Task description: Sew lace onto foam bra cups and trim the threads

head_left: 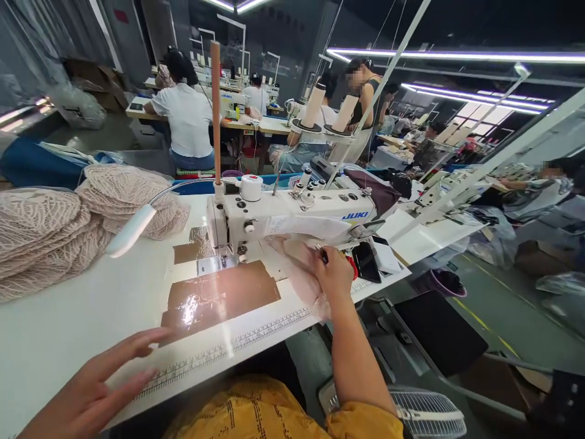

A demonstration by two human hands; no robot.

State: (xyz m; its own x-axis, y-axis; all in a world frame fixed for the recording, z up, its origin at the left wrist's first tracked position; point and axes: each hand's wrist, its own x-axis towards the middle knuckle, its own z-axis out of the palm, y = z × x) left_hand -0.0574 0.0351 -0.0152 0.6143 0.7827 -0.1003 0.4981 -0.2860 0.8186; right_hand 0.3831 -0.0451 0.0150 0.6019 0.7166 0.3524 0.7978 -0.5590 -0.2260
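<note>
My left hand [98, 384] hovers over the front left of the sewing table, its thumb and fingers apart and nothing between them. My right hand [336, 274] is closed around a small dark tool with a metal tip [323, 255], mostly hidden by the fingers; its exact kind is unclear. Below and beside that hand lies sheer pale pink fabric [299, 268], draped on the table and hanging over its front edge. Behind it stands a white JUKI sewing machine [297, 216]. Brown tape [223, 296] covers the table in front of the needle area.
Stacks of beige lace pieces [41, 238] lie at the left, by a white lamp [132, 230]. Right of my right hand are a red-handled item [351, 267] and a black phone [366, 262]. A printed ruler [269, 320] runs along the front edge. Other people work at machines beyond.
</note>
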